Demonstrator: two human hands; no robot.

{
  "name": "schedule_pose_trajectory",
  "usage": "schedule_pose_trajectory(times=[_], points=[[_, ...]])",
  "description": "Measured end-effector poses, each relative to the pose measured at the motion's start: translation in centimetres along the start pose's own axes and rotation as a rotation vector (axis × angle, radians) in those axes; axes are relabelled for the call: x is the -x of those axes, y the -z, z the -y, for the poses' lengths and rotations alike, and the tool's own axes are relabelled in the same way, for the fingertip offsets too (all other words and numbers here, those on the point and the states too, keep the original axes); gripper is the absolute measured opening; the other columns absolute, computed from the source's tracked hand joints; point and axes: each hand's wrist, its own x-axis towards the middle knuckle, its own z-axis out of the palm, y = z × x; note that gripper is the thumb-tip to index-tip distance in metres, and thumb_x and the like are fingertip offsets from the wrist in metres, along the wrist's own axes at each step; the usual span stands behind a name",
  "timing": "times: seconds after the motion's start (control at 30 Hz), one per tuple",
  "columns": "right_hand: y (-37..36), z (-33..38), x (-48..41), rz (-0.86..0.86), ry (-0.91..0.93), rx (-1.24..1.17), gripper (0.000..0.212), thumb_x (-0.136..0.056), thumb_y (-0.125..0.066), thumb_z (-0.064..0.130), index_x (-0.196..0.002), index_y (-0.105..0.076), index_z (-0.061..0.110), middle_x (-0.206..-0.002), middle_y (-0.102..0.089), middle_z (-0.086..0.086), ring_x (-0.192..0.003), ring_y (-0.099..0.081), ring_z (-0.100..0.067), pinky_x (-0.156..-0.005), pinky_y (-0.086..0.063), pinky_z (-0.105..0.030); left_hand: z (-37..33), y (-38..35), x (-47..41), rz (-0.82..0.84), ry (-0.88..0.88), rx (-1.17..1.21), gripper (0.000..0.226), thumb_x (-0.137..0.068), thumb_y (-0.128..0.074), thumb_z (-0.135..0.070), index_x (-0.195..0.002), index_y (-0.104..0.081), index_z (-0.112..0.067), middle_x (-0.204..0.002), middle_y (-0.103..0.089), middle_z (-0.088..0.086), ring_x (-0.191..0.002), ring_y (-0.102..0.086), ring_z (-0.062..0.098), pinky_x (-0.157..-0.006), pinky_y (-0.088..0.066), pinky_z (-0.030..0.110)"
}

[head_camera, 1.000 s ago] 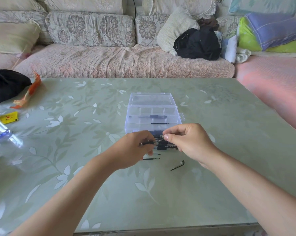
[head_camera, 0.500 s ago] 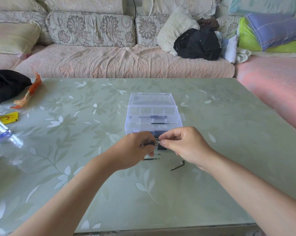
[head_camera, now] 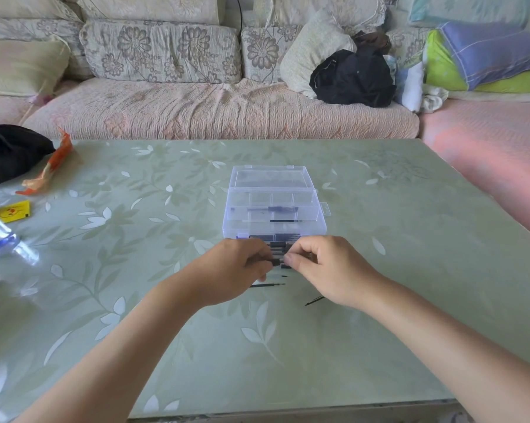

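Head view. Both forearms come in from the bottom edge and converge at mid-table, wrists low over the table (head_camera: 410, 239). Left hand (head_camera: 236, 270): back up, fingers curled inward, thumb and forefinger pinched on one end of a small black part (head_camera: 277, 261). Right hand (head_camera: 328, 267): knuckles arched high, fingers folded under, thumb and forefinger pinched on the other end of the same part. Fingertips of the two hands nearly meet; grip narrow on both sides. The part sits between them, just in front of the near wall of a clear plastic box (head_camera: 274, 209), above a cluster of black pieces (head_camera: 277, 244) partly hidden by the hands. Box lid (head_camera: 271, 177) is laid open on the far side; a dark rod shows inside one compartment. A thin black rod (head_camera: 268, 285) lies on the table under the left hand's fingers; a bent black wire (head_camera: 314, 300) lies beside the right wrist. Far left: black bag (head_camera: 10, 151), orange wrapper (head_camera: 50, 166), yellow card (head_camera: 13, 211), clear bottle (head_camera: 1, 236). Sofa (head_camera: 196, 108) beyond.
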Motion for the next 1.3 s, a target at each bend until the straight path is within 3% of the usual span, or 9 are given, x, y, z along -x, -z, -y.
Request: schedule_pose_trajectory(times=[0.17,0.33,0.43,0.53,0.77,0.87,0.97,1.13,1.3], points=[[0.41,0.09,-0.01,0.106,0.021,-0.026,0.015,-0.087,-0.065,0.039,-0.079,-0.067,0.026,-0.075,-0.066,0.013,-0.065,-0.055,-0.005,-0.068,-0.047,-0.027,0.38,0.36,0.14,-0.014,-0.039,-0.04,0.006,-0.092,-0.059,-0.031,-0.091,-0.064,-0.032,-0.08,-0.069,-0.016,-0.064,-0.052,0.001,-0.058,-0.04,0.013],[0.09,0.01,-0.12,0.189,-0.006,0.02,0.033,-0.095,-0.051,0.043,-0.074,-0.068,0.024,-0.074,-0.068,0.004,-0.057,-0.05,-0.008,-0.06,-0.042,-0.026,0.76,0.34,0.26,-0.068,-0.087,-0.112,0.004,-0.087,-0.067,-0.036,-0.09,-0.064,-0.038,-0.073,-0.059,-0.029,-0.066,-0.052,0.002,-0.061,-0.044,0.017],[0.01,-0.14,-0.16,0.146,-0.005,-0.005,0.02,-0.085,-0.061,0.049,-0.083,-0.064,0.03,-0.079,-0.065,0.012,-0.061,-0.051,-0.003,-0.063,-0.044,-0.026,0.86,0.37,0.17,-0.064,-0.075,-0.058,0.003,-0.088,-0.066,-0.035,-0.089,-0.065,-0.037,-0.073,-0.062,-0.021,-0.064,-0.054,0.001,-0.064,-0.048,0.021],[0.14,-0.04,-0.21,0.087,0.048,0.013,0.008,-0.085,-0.068,0.036,-0.084,-0.061,0.031,-0.084,-0.065,0.016,-0.061,-0.052,0.004,-0.06,-0.037,-0.017,0.78,0.31,0.1,-0.05,-0.059,-0.05,0.003,-0.089,-0.064,-0.035,-0.091,-0.065,-0.037,-0.081,-0.066,-0.015,-0.067,-0.056,0.003,-0.069,-0.051,0.025],[-0.19,-0.12,-0.4,0.154,-0.002,0.079,0.032,-0.096,-0.049,0.043,-0.078,-0.066,0.023,-0.068,-0.062,0.004,-0.056,-0.046,-0.01,-0.06,-0.042,-0.03,0.89,0.1,0.15,-0.055,-0.071,-0.073,0.004,-0.089,-0.064,-0.034,-0.09,-0.065,-0.038,-0.078,-0.066,-0.017,-0.069,-0.057,0.003,-0.065,-0.047,0.02],[-0.02,-0.23,-0.34,0.12,0.002,0.033,0.019,-0.087,-0.058,0.049,-0.084,-0.063,0.03,-0.076,-0.063,0.013,-0.068,-0.057,-0.009,-0.067,-0.048,-0.029,0.93,0.07,0.02,-0.047,-0.067,-0.047,0.005,-0.09,-0.062,-0.031,-0.091,-0.065,-0.035,-0.078,-0.067,-0.019,-0.064,-0.057,0.003,-0.062,-0.049,0.022],[0.07,-0.26,-0.44,0.092,0.041,0.049,0.008,-0.086,-0.065,0.039,-0.084,-0.062,0.032,-0.085,-0.066,0.015,-0.076,-0.059,-0.005,-0.074,-0.052,-0.031,0.99,0.11,-0.07,-0.056,-0.061,-0.045,0.007,-0.09,-0.062,-0.03,-0.09,-0.065,-0.036,-0.076,-0.066,-0.023,-0.06,-0.053,0.002,-0.062,-0.048,0.023],[-0.11,-0.16,-0.53,0.152,-0.009,0.09,0.027,-0.093,-0.053,0.043,-0.079,-0.067,0.025,-0.067,-0.062,0.003,-0.057,-0.047,-0.012,-0.06,-0.044,-0.033,0.88,0.02,0.05,-0.085,-0.066,-0.096,0.005,-0.088,-0.065,-0.035,-0.093,-0.065,-0.038,-0.076,-0.064,-0.021,-0.068,-0.055,0.002,-0.068,-0.048,0.025],[0.22,-0.28,-0.41,0.096,0.014,0.059,0.014,-0.083,-0.064,0.047,-0.083,-0.062,0.032,-0.08,-0.065,0.013,-0.075,-0.06,-0.007,-0.071,-0.051,-0.03,0.85,-0.02,0.04,-0.099,-0.059,-0.104,0.006,-0.088,-0.066,-0.035,-0.092,-0.064,-0.039,-0.079,-0.064,-0.021,-0.075,-0.058,0.003,-0.071,-0.05,0.026]])
